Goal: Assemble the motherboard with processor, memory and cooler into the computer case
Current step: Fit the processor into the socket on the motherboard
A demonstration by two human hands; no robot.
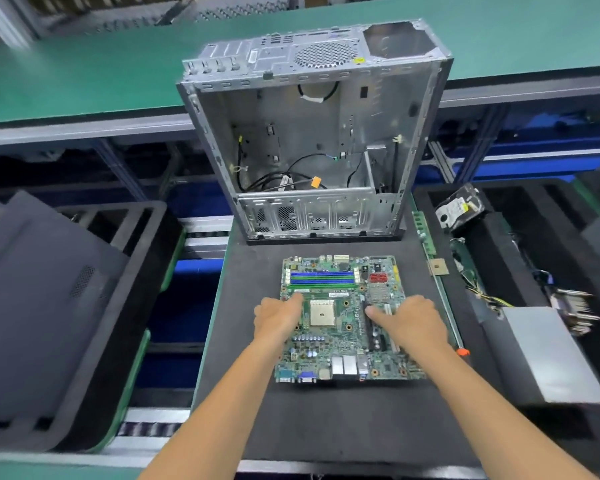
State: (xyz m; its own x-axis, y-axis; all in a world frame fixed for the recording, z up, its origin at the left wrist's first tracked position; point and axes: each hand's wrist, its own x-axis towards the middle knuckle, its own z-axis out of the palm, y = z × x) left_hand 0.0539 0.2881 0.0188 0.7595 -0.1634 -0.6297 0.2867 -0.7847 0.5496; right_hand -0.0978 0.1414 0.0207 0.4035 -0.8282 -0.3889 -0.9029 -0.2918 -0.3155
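A: Where's the board?
B: The board (340, 317) lies flat on the dark mat (250, 271), near side, with the open case (312, 133) just beyond it.
A: And the hands?
B: Left hand (279, 317) rests on the board's left edge, right hand (409, 322) on its right part; fingers extended, gripping nothing.

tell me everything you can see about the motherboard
The motherboard is a green printed board lying flat, component side up, on the dark mat, just in front of the open metal case and apart from it. It carries blue and green memory slots, all empty, a square pale processor socket with no cooler on it, a red heatsink, and rear ports on the near edge. The left hand and right hand both rest on it.
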